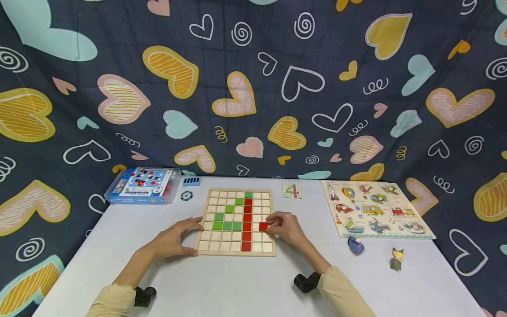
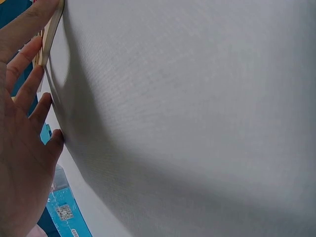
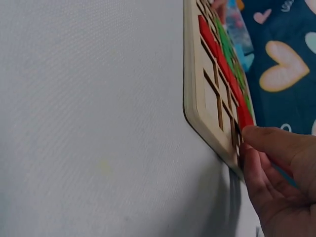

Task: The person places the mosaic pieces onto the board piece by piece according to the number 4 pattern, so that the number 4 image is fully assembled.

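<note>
A wooden grid board lies on the white table, with red tiles in one column and green tiles stepping diagonally and along a row. My left hand touches the board's left edge, thumb near its front corner; in the left wrist view, the left hand has its fingers spread and fairly straight. Over the right side of the grid, my right hand pinches a red square tile between thumb and fingertips. The right wrist view has the right hand at the board's edge.
Behind the board lies a small pattern card. A wooden picture puzzle is at the right, with a blue figure and a small green-and-yellow figure before it. At back left are a plastic box, a blue card and a round chip.
</note>
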The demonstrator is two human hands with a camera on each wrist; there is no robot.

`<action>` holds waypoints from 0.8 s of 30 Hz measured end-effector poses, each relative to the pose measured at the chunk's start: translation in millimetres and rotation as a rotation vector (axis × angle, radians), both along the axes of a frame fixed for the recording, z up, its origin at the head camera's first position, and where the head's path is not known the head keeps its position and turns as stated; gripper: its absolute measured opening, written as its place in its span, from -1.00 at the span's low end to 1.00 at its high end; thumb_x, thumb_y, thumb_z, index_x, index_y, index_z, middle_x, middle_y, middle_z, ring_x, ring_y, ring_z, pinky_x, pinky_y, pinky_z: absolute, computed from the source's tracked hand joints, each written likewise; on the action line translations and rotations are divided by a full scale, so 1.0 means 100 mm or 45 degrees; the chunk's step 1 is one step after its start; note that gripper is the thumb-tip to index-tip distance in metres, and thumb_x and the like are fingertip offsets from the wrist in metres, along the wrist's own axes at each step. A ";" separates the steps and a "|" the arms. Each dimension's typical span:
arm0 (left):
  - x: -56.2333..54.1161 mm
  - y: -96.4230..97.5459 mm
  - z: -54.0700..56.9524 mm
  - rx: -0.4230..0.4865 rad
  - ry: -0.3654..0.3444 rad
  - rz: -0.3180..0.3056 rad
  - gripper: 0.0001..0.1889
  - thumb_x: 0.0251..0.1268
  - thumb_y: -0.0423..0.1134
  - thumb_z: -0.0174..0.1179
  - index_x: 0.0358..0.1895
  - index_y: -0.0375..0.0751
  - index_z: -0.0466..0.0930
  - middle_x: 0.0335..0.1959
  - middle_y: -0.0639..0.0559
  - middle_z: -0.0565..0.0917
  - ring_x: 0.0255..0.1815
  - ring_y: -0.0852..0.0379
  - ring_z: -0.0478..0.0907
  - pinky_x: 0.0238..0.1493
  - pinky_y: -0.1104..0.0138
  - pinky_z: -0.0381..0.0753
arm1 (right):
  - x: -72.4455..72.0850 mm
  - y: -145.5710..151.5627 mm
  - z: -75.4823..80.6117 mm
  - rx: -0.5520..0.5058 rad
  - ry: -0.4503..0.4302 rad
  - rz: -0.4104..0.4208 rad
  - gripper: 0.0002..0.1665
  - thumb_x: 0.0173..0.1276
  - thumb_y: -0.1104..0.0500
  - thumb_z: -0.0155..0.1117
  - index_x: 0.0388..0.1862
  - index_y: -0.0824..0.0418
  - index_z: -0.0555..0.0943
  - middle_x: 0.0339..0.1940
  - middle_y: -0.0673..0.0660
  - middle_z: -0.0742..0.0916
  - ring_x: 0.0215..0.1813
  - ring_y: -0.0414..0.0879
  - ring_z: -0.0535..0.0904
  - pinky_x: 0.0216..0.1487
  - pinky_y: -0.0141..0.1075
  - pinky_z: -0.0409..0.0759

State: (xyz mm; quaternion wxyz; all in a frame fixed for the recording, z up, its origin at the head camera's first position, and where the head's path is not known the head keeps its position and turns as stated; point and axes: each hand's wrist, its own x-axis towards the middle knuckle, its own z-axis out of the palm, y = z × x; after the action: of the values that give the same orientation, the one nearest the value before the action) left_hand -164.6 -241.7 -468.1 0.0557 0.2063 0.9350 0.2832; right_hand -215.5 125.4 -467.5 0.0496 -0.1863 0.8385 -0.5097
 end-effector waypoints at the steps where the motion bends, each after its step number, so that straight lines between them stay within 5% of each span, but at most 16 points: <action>1: 0.00 0.00 0.00 -0.003 -0.004 -0.001 -0.34 -0.18 0.17 0.47 0.09 0.09 0.52 0.41 -0.08 0.32 0.41 -0.28 0.19 0.20 -0.33 0.25 | 0.00 -0.01 0.00 0.010 0.003 -0.001 -0.74 0.08 0.45 0.40 -0.20 0.43 0.64 -0.29 0.24 0.75 -0.34 -0.07 0.68 -0.38 -0.45 0.61; 24: -0.01 -0.01 -0.02 0.009 0.002 -0.014 -0.35 -0.17 0.18 0.47 0.09 0.12 0.51 0.41 -0.09 0.32 0.41 -0.29 0.17 0.17 -0.35 0.26 | -0.02 -0.12 -0.01 0.015 0.008 0.004 -0.74 0.09 0.45 0.40 -0.19 0.41 0.65 -0.27 0.23 0.75 -0.33 -0.07 0.67 -0.35 -0.44 0.63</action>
State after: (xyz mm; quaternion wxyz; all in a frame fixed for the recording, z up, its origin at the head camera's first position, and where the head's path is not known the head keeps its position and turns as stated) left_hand -165.8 -242.7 -470.4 0.0559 0.2120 0.9328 0.2861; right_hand -217.3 113.2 -468.4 0.0489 -0.1891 0.8413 -0.5040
